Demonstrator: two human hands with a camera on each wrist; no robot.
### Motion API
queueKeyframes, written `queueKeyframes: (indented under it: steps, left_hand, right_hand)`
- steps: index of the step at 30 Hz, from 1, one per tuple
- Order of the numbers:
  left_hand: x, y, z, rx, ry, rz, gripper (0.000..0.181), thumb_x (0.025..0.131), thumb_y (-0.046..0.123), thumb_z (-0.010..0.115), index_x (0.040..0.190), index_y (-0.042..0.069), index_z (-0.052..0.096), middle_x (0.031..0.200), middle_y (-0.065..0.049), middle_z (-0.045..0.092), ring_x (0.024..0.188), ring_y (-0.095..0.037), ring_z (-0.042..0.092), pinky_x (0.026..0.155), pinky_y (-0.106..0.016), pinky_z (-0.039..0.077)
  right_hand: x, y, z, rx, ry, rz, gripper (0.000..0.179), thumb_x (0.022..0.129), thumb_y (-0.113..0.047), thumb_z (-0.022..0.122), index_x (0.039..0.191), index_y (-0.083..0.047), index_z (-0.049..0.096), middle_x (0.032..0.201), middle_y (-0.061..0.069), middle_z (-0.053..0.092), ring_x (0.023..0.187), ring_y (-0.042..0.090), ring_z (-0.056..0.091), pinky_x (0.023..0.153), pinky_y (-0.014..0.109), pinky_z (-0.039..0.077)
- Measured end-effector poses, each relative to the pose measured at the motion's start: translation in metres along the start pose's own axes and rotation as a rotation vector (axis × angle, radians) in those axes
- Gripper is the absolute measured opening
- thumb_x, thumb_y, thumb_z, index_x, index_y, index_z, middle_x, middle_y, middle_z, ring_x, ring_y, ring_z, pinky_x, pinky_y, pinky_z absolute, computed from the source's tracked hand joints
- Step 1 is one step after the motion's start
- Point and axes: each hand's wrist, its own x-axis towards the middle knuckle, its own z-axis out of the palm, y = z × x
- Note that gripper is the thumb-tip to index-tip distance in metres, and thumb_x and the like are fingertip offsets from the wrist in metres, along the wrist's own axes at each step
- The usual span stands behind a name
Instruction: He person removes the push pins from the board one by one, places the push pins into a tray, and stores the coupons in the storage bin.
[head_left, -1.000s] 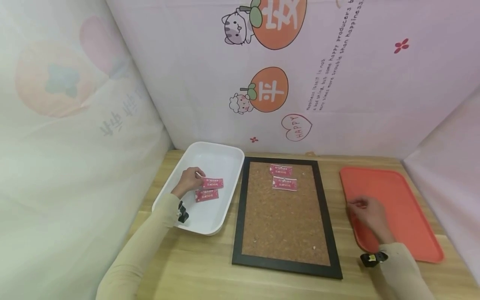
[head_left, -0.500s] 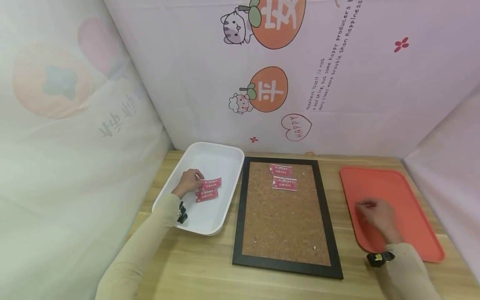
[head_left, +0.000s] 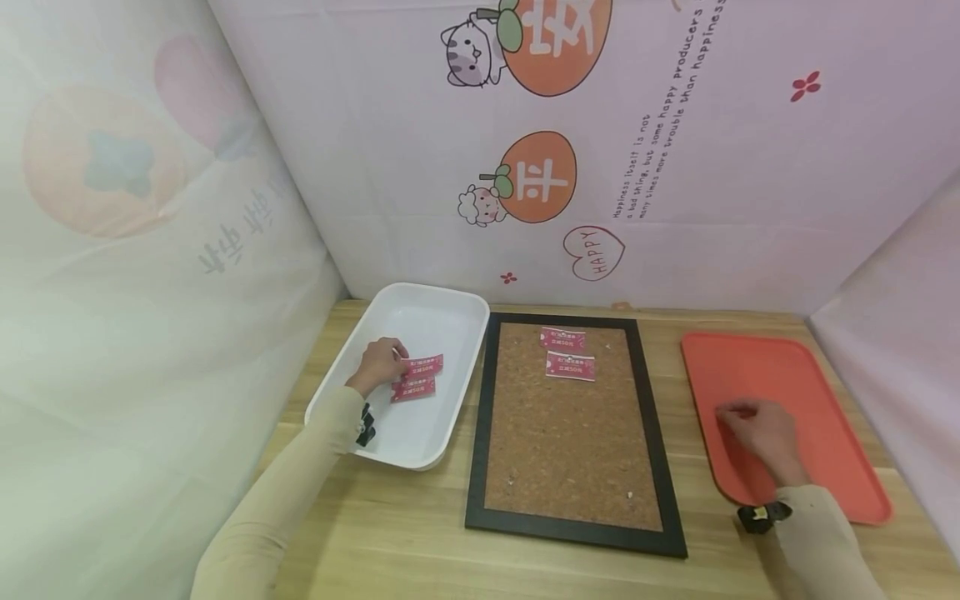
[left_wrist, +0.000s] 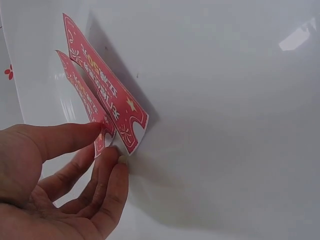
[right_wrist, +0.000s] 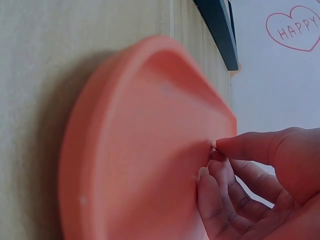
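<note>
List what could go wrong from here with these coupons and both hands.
The left hand pinches one coupon very close to the second coupon, so moving one might drag the other along. Anything small in the right hand is too tiny to make out, so it could slip unnoticed onto the red tray.
</note>
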Motion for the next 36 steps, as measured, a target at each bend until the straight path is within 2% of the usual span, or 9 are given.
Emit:
queueKeyframes:
  steps: [5,11,16,20,28,36]
  left_hand:
    - [-0.002,0.001,0.000,0.017,-0.001,-0.012,0.029,0.096,0.018,0.069,0.119,0.000,0.067,0.116,-0.019,0.069,0.103,-0.031,0.065,0.087,-0.041,0.057]
    - [-0.005,0.000,-0.002,0.035,-0.002,0.007,0.031,0.097,0.021,0.069,0.120,0.000,0.066,0.117,-0.021,0.069,0.105,-0.032,0.066,0.089,-0.043,0.058]
    - [-0.007,0.004,-0.005,0.061,0.028,0.030,0.034,0.098,0.023,0.068,0.122,0.000,0.065,0.121,-0.022,0.068,0.109,-0.034,0.066,0.092,-0.046,0.058]
    - [-0.009,0.010,-0.012,0.068,0.053,0.073,0.034,0.098,0.021,0.068,0.123,-0.001,0.064,0.124,-0.024,0.068,0.113,-0.038,0.066,0.097,-0.050,0.057]
    - [-0.013,0.026,-0.024,0.110,0.058,0.173,0.032,0.098,0.019,0.068,0.122,-0.002,0.065,0.124,-0.024,0.069,0.112,-0.037,0.066,0.095,-0.048,0.058]
    - [-0.013,0.043,-0.019,0.097,0.057,0.227,0.031,0.099,0.019,0.069,0.123,0.000,0.066,0.122,-0.023,0.070,0.107,-0.035,0.069,0.094,-0.046,0.059]
  right_hand:
    - [0.001,0.002,-0.002,0.005,-0.033,0.029,0.038,0.103,-0.026,0.064,0.113,0.010,0.073,0.108,0.032,0.073,0.080,0.030,0.070,0.058,0.033,0.053]
    - [0.003,0.001,-0.004,0.020,-0.073,0.045,0.045,0.105,-0.030,0.060,0.120,0.012,0.069,0.110,0.033,0.072,0.082,0.031,0.070,0.059,0.032,0.053]
    - [0.005,-0.005,-0.006,0.066,-0.090,0.039,0.049,0.107,-0.032,0.054,0.126,0.012,0.065,0.112,0.034,0.071,0.074,0.020,0.070,0.057,0.033,0.055]
    - [0.008,-0.016,-0.010,0.082,-0.093,0.043,0.052,0.108,-0.034,0.052,0.131,0.012,0.062,0.117,0.036,0.068,0.071,0.020,0.070,0.055,0.034,0.055]
    - [0.014,-0.041,-0.016,0.087,-0.101,0.023,0.054,0.109,-0.037,0.050,0.136,0.008,0.060,0.125,0.037,0.064,0.070,0.024,0.073,0.053,0.039,0.059]
    - [0.022,-0.057,-0.008,0.063,-0.042,-0.012,0.044,0.106,-0.031,0.057,0.127,0.007,0.067,0.122,0.033,0.068,0.078,0.024,0.070,0.053,0.031,0.054]
